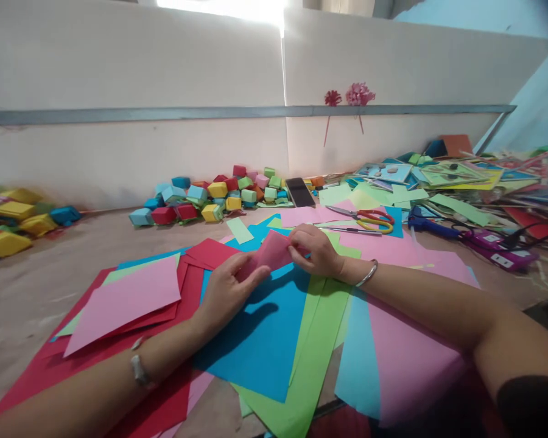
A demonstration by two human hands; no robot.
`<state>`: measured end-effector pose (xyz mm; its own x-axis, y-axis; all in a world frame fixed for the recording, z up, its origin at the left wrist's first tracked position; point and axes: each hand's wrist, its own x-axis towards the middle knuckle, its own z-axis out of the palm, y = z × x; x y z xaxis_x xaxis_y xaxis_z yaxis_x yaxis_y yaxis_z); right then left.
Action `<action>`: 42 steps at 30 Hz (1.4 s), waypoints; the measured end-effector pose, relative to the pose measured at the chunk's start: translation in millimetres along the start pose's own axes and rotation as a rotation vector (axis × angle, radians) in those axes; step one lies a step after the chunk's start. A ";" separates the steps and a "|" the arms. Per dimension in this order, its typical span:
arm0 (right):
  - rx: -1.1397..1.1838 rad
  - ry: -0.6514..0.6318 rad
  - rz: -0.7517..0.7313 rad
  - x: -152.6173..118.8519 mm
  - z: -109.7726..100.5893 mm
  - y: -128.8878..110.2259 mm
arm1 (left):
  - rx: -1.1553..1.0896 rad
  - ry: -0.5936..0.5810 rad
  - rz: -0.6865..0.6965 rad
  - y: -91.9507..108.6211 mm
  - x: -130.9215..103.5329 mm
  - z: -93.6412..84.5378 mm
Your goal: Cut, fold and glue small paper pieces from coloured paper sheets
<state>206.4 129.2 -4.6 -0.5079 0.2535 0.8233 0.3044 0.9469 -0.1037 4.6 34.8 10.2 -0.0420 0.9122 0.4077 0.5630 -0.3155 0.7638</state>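
A small folded pink paper is held between both hands above a blue sheet. My left hand grips its left side between thumb and fingers. At its right edge, my right hand pinches it with curled fingers. Green sheets lie under the blue one. To the left, a pink sheet rests on red sheets. Scissors with red and yellow handles and a pen lie beyond my right hand.
Small paper boxes are heaped by the wall, beside a phone. More boxes sit far left. At right are a glue gun, a purple power strip and piled paper cards. Paper flowers hang on the wall rail.
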 end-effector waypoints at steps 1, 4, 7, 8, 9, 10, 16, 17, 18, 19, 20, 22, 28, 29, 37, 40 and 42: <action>0.008 0.004 0.000 -0.3 0.3 0.1 | 0.022 0.016 0.019 -0.3 0.0 0.0; 0.026 0.021 0.013 -2.3 3.2 0.6 | 0.032 0.000 0.030 -4.4 0.5 0.7; 0.041 0.029 0.120 -4.3 7.4 -1.0 | 0.023 -0.036 0.009 -10.1 1.5 1.5; 0.044 0.026 0.166 -4.4 8.5 -2.5 | 0.025 -0.039 0.009 -11.7 1.7 1.8; 0.045 0.022 0.207 -4.2 9.2 -4.3 | 0.024 -0.041 0.012 -13.0 1.9 2.0; 0.045 0.014 0.236 -3.4 9.6 -6.5 | 0.022 -0.043 0.015 -13.9 2.0 2.3; 0.031 -0.026 0.264 3.6 8.8 -17.3 | -0.024 -0.077 0.019 -11.1 1.6 3.3; 0.029 -0.012 0.248 4.0 8.8 -17.8 | -0.029 -0.082 0.020 -9.9 1.6 3.3; 0.028 0.002 0.229 4.0 9.0 -17.9 | -0.032 -0.086 0.021 -8.8 1.6 3.2; 0.027 0.017 0.213 3.7 9.4 -17.9 | -0.034 -0.088 0.023 -7.9 1.6 3.1; 0.025 0.031 0.204 3.2 9.7 -17.8 | -0.034 -0.087 0.027 -7.2 1.7 2.8; 0.023 0.036 0.209 1.7 10.3 -17.7 | -0.022 -0.063 0.044 -6.6 2.0 2.3; 0.001 -0.130 0.352 -0.4 7.2 -20.0 | -0.009 -0.045 0.024 -6.2 1.8 1.4; -0.018 -0.173 0.389 0.2 5.7 -20.4 | -0.011 -0.051 0.009 -6.1 1.6 1.5; 0.046 -0.341 0.507 8.3 -3.0 -17.0 | 0.022 -0.087 -0.048 -10.5 1.0 3.8; 0.091 -0.347 0.540 9.2 -2.1 -15.6 | 0.062 -0.096 -0.042 -9.3 1.0 3.3; 0.115 -0.334 0.569 9.8 -1.7 -15.5 | 0.082 -0.105 -0.027 -7.6 1.1 2.6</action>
<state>198.1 116.7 6.0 -0.5212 0.7499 0.4073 0.5204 0.6576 -0.5448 2.4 38.9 3.5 0.0255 0.9438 0.3295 0.6283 -0.2715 0.7290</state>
